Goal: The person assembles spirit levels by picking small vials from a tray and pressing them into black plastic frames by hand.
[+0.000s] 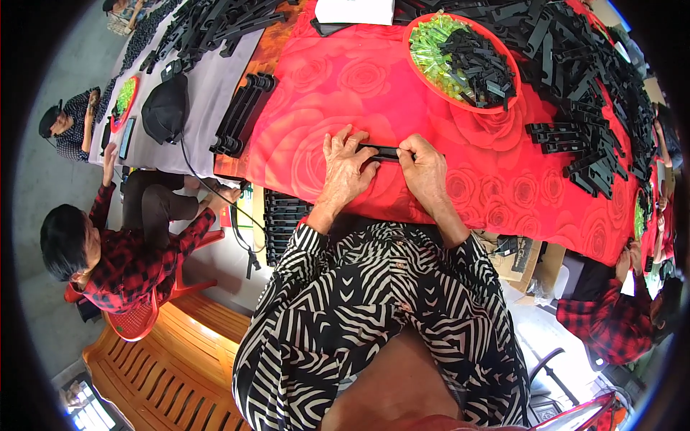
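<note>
Both my hands work close together over the red rose-patterned tablecloth (345, 108), near the table's front edge. Between them lies a long black plastic strip (387, 152). My left hand (346, 164) holds its left end, fingers bent over it. My right hand (422, 167) pinches the right end between thumb and curled fingers. Beyond my right hand stands an orange-rimmed basket (424, 85) with shiny green-yellow pieces (433, 54) and small black parts (478, 65). Part of the strip is hidden under my fingers.
Heaps of black plastic parts (568, 72) cover the table's right side. Finished-looking black strips (243, 115) lie at its left edge. A black cap (164, 109) rests on the grey table to the left. People in checked shirts (136, 258) sit left and right; a wooden bench (165, 366) stands behind-left.
</note>
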Demonstrator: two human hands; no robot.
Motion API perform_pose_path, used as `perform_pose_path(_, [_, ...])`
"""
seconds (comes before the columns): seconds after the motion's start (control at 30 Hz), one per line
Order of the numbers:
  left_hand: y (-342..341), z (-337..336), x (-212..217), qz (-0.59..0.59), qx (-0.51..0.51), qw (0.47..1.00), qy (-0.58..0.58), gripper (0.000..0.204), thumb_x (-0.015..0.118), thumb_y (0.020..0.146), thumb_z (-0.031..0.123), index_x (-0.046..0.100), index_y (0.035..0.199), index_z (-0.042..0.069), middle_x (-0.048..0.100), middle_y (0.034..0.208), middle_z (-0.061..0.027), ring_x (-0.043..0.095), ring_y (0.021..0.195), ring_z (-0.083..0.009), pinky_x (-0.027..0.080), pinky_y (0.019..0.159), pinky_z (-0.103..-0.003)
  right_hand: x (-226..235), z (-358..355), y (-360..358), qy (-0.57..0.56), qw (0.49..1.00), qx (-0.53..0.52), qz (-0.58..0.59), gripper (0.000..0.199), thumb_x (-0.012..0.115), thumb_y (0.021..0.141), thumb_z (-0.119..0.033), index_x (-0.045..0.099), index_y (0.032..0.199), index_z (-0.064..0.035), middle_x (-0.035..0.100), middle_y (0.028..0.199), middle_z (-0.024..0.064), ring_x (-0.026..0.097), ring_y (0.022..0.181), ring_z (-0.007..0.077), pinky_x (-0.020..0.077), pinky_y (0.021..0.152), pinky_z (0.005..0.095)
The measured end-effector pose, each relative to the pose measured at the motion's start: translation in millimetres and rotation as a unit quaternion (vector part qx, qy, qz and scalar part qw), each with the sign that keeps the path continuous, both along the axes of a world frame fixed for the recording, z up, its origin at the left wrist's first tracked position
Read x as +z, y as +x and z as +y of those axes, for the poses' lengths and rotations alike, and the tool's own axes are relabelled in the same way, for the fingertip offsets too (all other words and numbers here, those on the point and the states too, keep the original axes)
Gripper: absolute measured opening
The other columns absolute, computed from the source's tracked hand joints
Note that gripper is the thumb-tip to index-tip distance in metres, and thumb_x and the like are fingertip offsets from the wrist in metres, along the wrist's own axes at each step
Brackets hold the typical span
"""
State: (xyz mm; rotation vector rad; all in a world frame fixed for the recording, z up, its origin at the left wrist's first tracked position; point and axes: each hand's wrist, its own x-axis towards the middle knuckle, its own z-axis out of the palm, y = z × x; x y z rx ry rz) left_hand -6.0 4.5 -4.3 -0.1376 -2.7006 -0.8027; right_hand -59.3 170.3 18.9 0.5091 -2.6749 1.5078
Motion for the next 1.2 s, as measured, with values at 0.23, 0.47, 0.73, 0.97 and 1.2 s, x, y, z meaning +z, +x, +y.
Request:
perform_pose_path(0.23, [1, 3, -4, 0.011, 0.006, 1.0, 0.002, 0.026, 0.073, 0.069, 0.018, 0.069, 0.094, 0.012, 0.054, 0.122, -0.0065, 0.037, 0.128, -0.0341, 0.017, 0.107, -0.06, 4, -5, 2, 0.099, 0.993, -0.005, 0.058, 0.009, 0.059, 0.08, -0.007, 0.051, 0.082, -0.007, 0.056, 0.076, 0.0128, 0.059, 0.072, 0.0357, 0.0446, 0.06, 0.0465])
perform_pose_path(0.47, [1, 12, 0, 0.078, -0.005, 0.994, -0.073, 0.027, 0.072, 0.07, 0.016, 0.068, 0.097, 0.014, 0.054, 0.119, -0.006, 0.039, 0.125, -0.0323, 0.019, 0.106, -0.06, 3, -2, -2, 0.13, 0.99, 0.001, 0.052, 0.01, 0.059, 0.079, -0.009, 0.051, 0.085, -0.0066, 0.056, 0.078, 0.0155, 0.06, 0.072, 0.0389, 0.046, 0.06, 0.0502])
perform_pose_path(0.73, [-3, 9, -4, 0.069, -0.023, 0.993, -0.097, 0.023, 0.07, 0.072, 0.015, 0.068, 0.095, 0.014, 0.056, 0.116, -0.0068, 0.043, 0.12, -0.0318, 0.023, 0.105, -0.058, -5, 0, -3, 0.139, 0.99, -0.013, 0.028, 0.012, 0.061, 0.081, -0.009, 0.051, 0.086, -0.005, 0.06, 0.08, 0.016, 0.061, 0.071, 0.037, 0.0463, 0.059, 0.0472])
perform_pose_path(0.97, [-2, 9, -3, 0.068, -0.035, 0.991, -0.106, 0.023, 0.068, 0.073, 0.013, 0.067, 0.096, 0.013, 0.055, 0.116, -0.0077, 0.043, 0.12, -0.032, 0.023, 0.104, -0.06, 1, 32, 0, -0.123, 0.989, -0.084, -0.009, 0.025, 0.053, 0.079, 0.005, 0.055, 0.103, -0.0009, 0.058, 0.089, 0.0162, 0.057, 0.065, 0.0276, 0.047, 0.06, 0.037])
perform_pose_path(1.2, [-4, 10, -5, 0.076, -0.03, 0.994, -0.079, 0.025, 0.07, 0.07, 0.012, 0.066, 0.095, 0.011, 0.056, 0.115, -0.0084, 0.043, 0.12, -0.0318, 0.023, 0.105, -0.059, 7, 36, 12, 0.037, 0.989, 0.049, 0.132, 0.026, 0.058, 0.073, 0.001, 0.063, 0.098, -0.0028, 0.052, 0.084, 0.0129, 0.054, 0.081, 0.0285, 0.0462, 0.071, 0.0405])
